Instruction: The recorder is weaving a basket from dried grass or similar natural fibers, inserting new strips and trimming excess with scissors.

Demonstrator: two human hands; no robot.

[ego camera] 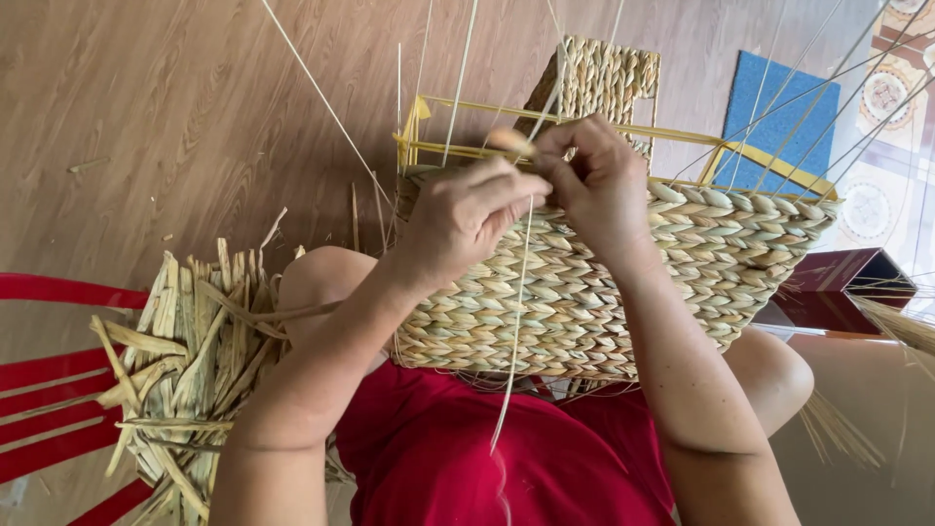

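Far left: the slats of a red plastic chair (58,390) cross the lower corner, above a wood-grain floor (175,97). Just to the right of the chair, a bundle of dried, flat straw strands (190,360) lies beside the person's left knee (317,282), with cut ends pointing up and outward.

Centre left: the left hand (467,219) is raised over the near rim of a woven straw basket (584,292). Its fingers are curled together and pinched on a thin pale strand (516,331), which hangs down across the basket wall to the red garment (487,458) covering the lap.

Centre: the basket rests on the lap, between the knees, with its braided wall facing the camera. A yellow frame (545,112) sits inside the basket opening, and thin upright stakes rise from the rim.

Centre right: the right hand (594,185) is at the same rim, touching the left hand. Its fingers are bent together and closed on the weaving strands at the rim; the exact strand held cannot be determined.

Right: a second woven piece (604,78) lies on the floor behind the basket. A blue mat (779,117) lies further right, next to patterned tiles (886,97). A dark red box (828,292) sits just beside the basket's right end.
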